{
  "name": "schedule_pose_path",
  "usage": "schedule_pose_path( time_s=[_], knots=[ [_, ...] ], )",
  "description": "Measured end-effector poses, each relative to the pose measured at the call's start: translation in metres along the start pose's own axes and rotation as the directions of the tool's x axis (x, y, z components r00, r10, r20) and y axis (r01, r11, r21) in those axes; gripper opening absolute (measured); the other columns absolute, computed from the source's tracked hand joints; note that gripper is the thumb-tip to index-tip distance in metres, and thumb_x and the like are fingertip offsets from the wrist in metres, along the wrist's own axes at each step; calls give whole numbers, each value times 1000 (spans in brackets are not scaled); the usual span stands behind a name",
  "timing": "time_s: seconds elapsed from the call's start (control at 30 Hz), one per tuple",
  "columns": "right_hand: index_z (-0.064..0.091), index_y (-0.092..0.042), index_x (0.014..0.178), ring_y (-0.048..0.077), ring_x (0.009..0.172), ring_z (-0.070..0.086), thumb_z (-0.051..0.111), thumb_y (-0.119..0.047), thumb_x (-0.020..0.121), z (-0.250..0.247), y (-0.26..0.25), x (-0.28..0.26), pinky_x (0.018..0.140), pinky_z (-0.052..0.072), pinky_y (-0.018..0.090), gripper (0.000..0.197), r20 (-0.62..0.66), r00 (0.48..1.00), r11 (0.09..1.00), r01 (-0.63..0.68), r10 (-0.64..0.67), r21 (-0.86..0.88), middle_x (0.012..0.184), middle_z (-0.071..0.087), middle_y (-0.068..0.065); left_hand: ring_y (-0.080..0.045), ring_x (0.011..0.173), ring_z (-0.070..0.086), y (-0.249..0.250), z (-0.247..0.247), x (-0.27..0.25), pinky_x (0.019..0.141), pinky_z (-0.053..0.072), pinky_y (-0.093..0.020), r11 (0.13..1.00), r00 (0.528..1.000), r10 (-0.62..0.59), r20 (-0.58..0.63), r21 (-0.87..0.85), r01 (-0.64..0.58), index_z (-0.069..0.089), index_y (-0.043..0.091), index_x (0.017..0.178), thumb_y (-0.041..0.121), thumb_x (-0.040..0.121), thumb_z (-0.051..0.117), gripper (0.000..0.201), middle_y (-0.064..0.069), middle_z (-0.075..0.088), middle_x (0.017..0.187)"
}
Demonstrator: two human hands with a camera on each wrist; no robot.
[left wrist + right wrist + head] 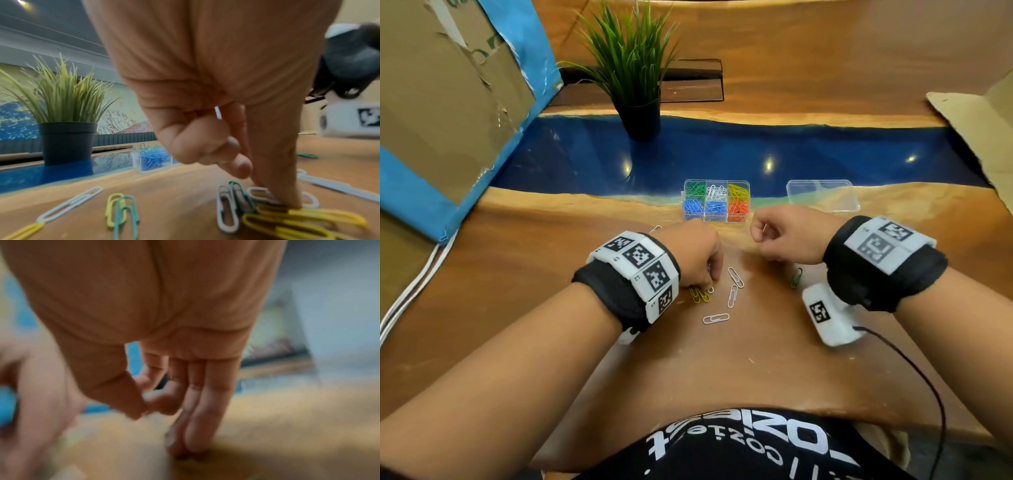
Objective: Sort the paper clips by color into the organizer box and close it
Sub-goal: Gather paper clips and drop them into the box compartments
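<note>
The clear organizer box (716, 200) stands open, its six cells holding green, white, yellow, blue and orange clips. Its lid (823, 195) lies apart to the right. Loose clips lie near me: white clips (732, 296), yellow clips (700, 295) and a green clip (796, 277). My left hand (709, 284) is curled over them. In the left wrist view a white clip (218, 112) sits inside the curled fingers of the left hand (246, 170), and one fingertip (287, 199) presses on yellow clips (304, 216). My right hand (760, 240) hovers curled, thumb and forefinger pinched (148, 410) on what looks like a white clip; that view is blurred.
A potted grass plant (635, 85) stands behind the box on the blue resin strip (825, 154). Cardboard and blue cloth (448, 102) rise at the left, more cardboard (979, 120) at the right. A white camera block with its cable (828, 315) hangs under my right wrist.
</note>
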State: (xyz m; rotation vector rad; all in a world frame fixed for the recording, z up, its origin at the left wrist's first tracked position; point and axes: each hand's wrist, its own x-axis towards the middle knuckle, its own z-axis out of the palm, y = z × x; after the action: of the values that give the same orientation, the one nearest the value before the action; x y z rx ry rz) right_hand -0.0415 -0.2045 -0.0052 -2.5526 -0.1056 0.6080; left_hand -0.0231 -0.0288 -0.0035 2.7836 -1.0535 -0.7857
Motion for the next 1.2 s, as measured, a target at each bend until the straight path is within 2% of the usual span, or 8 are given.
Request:
schedule_pose_path(
  time_s=[0.13, 0.47, 0.67, 0.8, 0.93, 1.03, 1.1, 1.2],
  knots=[
    [43, -17, 70, 17, 56, 48, 39, -14, 97, 6, -5, 1, 51, 47, 24, 28, 25, 986, 790, -147, 165, 596, 67, 42, 4, -2, 54, 43, -1, -2, 0, 51, 32, -11, 1000, 1000, -4, -2, 20, 4, 73, 18, 93, 18, 84, 64, 12, 16, 47, 59],
    [68, -12, 98, 22, 96, 62, 64, -33, 83, 35, -28, 2, 77, 48, 27, 27, -69, 989, 960, -146, 133, -239, 100, 67, 5, -4, 54, 51, -9, 1, -5, 55, 43, -19, 968, 991, -76, -115, -247, 45, 60, 21, 69, 16, 76, 64, 9, 10, 56, 58],
    [63, -14, 85, 22, 87, 60, 62, -30, 82, 32, -33, 7, 72, 47, 27, 17, -41, 992, 948, -129, 123, -291, 96, 67, 6, -9, 40, 54, -29, 5, -15, 43, 46, -17, 659, 975, -189, -119, -751, 36, 57, 16, 81, -5, 82, 57, 21, -2, 58, 61],
    [51, -14, 70, 19, 60, 49, 51, -17, 84, 26, -22, 7, 57, 41, 28, 14, 147, 979, 929, -179, 137, 324, 69, 58, 5, -9, 43, 58, -36, 6, -19, 44, 51, -19, 403, 958, -273, -84, -914, 35, 59, 12, 84, -7, 89, 39, 28, -10, 50, 64],
    [42, -14, 75, 15, 51, 34, 32, 0, 80, 23, -12, 5, 37, 28, 16, 18, 328, 939, 437, -338, 99, 834, 59, 43, 6, -9, 35, 42, -36, 5, -15, 34, 32, -15, 214, 933, -358, -28, -975, 53, 46, 9, 65, -3, 85, 34, 27, -6, 42, 64],
    [47, -15, 76, 13, 49, 37, 46, -5, 79, 23, -12, 1, 37, 27, 16, 10, 264, 963, 618, -239, 53, 749, 59, 43, 3, -6, 33, 33, -39, 10, -11, 36, 26, -13, 448, 917, -397, -47, -882, 149, 49, 14, 69, 7, 86, 45, 19, 0, 41, 59],
    [53, -21, 77, 7, 51, 41, 60, -9, 82, 24, -13, -3, 45, 33, 19, 16, 180, 983, 909, -50, -28, 414, 61, 46, -4, -6, 42, 43, -39, 13, -10, 42, 35, -15, 736, 918, -379, -116, -639, 223, 57, 19, 76, 15, 84, 60, 9, 6, 49, 57],
    [61, -28, 88, 0, 52, 43, 71, -20, 78, 29, -20, -5, 54, 34, 18, 16, 204, 965, 979, 185, -164, -87, 58, 45, -11, -10, 63, 52, -36, 15, -10, 58, 38, -20, 858, 916, -385, -110, -407, 312, 59, 23, 79, 23, 79, 71, 12, 11, 54, 64]
  ],
)
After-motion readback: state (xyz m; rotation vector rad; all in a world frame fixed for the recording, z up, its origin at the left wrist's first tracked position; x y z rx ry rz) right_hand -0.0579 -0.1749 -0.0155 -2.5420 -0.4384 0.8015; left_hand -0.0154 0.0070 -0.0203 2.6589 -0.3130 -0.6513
